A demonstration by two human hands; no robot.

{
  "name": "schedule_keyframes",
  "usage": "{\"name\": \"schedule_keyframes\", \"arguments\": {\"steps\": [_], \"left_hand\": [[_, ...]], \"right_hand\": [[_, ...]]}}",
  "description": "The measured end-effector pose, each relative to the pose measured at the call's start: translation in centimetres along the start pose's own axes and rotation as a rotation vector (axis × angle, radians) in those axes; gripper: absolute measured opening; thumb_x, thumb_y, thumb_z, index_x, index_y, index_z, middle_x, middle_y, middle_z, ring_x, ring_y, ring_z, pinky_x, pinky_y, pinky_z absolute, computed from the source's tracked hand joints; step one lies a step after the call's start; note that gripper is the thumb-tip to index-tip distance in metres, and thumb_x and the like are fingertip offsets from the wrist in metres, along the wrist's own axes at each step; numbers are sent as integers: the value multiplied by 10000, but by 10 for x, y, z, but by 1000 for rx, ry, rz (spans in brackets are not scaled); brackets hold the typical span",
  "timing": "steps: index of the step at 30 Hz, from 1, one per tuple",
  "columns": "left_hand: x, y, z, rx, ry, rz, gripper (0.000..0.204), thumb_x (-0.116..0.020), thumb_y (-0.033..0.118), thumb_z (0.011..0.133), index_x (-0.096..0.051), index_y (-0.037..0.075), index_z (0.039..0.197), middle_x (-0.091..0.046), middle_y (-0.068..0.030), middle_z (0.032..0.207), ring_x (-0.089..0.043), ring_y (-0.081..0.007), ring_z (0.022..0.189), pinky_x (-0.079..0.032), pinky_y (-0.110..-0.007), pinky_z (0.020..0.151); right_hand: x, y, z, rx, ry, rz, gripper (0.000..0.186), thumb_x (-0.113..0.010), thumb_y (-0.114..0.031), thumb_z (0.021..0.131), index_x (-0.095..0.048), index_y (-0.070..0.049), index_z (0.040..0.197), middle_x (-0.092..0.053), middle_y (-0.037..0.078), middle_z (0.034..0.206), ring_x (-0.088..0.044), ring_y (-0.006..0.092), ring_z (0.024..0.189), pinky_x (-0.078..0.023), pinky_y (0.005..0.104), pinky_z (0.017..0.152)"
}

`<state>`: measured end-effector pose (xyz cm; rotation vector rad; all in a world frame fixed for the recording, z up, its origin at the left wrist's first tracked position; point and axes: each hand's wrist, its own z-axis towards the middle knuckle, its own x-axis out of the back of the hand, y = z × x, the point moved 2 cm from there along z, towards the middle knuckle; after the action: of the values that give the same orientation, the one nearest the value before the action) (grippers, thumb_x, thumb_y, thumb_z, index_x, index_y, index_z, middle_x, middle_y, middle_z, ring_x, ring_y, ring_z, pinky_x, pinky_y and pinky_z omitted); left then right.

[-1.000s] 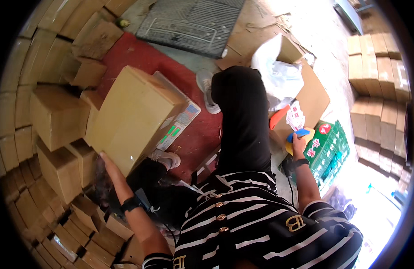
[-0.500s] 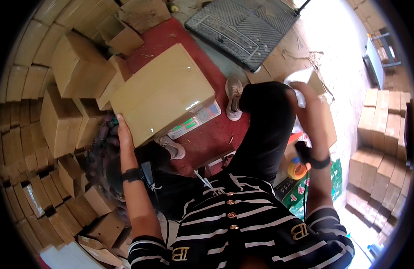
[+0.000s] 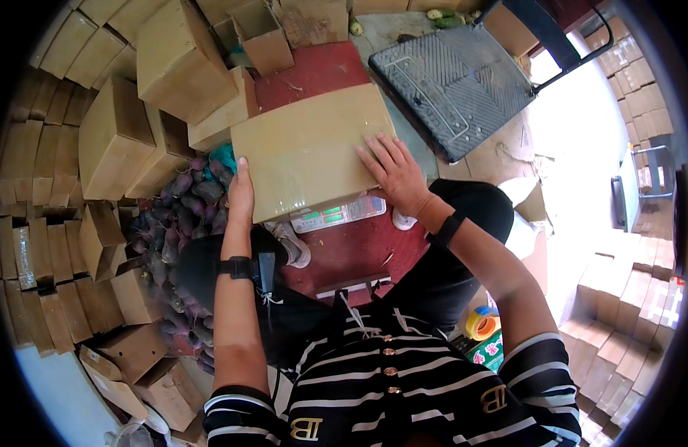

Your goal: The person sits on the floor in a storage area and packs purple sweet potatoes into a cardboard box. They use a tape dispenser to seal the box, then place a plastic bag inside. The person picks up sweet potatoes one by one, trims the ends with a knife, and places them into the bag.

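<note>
Right hand [image 3: 404, 177]: fingers [image 3: 381, 155] spread flat across the top of a brown carton [image 3: 307, 149], close to its right end. Unclenched, laid on rather than gripping. Left hand [image 3: 241, 197]: set against the opposite end, thumb along the upper edge; the other fingers go out of sight down the side, so I cannot tell whether they curl under or only press.

The carton lies directly between the two hands, both touching it. Its long axis runs across the person from left fingers to right fingers, right end angled a little farther from the body. Neither hand is nearer: one at each end, the right reaching farther in over the top.

Just toward the body from the right fingers, a pale scale [image 3: 344, 216] with green-lit displays shows under the carton's near side; the carton appears to rest on it, contact hidden. Red floor covering [image 3: 344, 257] beneath.

Left of the left fingers, near: a heap of dark purplish vegetables [image 3: 181, 223], a teal bag [image 3: 225, 156] at its far edge. Beyond them, more brown boxes [image 3: 117, 141].

Ahead and right of the right fingers, apart: a black platform trolley [image 3: 456, 86]. Back toward the body on that side, beside the knee: a tape roll [image 3: 482, 323], yellow and blue.
</note>
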<state>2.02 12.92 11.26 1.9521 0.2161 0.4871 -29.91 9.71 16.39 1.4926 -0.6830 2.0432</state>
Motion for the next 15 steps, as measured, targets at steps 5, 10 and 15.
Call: {"name": "schedule_keyframes", "arguments": {"steps": [5,10,15], "left_hand": [[-6,-5,8,-23,1,96,779,-320,621,906,-592,-91,1067,-625,-232,1012,-598,-311,932,-438,-380,846],[6,-17,18,-25,6,74,821,-289,647,901,-577,-95,1102,-613,-236,1078,-569,-321,1032,-418,-363,892],[4,-54,8,369,192,-419,769,-358,639,893,-512,-28,1243,-607,-165,1131,-558,-296,1053,-422,-385,901]], "right_hand": [[13,3,1,46,-56,-81,864,-769,-368,603,-402,-77,1329,-417,131,1316,-364,330,1243,-299,441,1052],[33,12,19,100,-93,92,642,-647,-386,770,-456,-32,1270,-465,158,1243,-422,331,1175,-343,422,1010],[29,57,43,-142,-19,433,510,-623,-287,829,-467,-8,1227,-498,200,1188,-492,336,1114,-387,383,966]]}}
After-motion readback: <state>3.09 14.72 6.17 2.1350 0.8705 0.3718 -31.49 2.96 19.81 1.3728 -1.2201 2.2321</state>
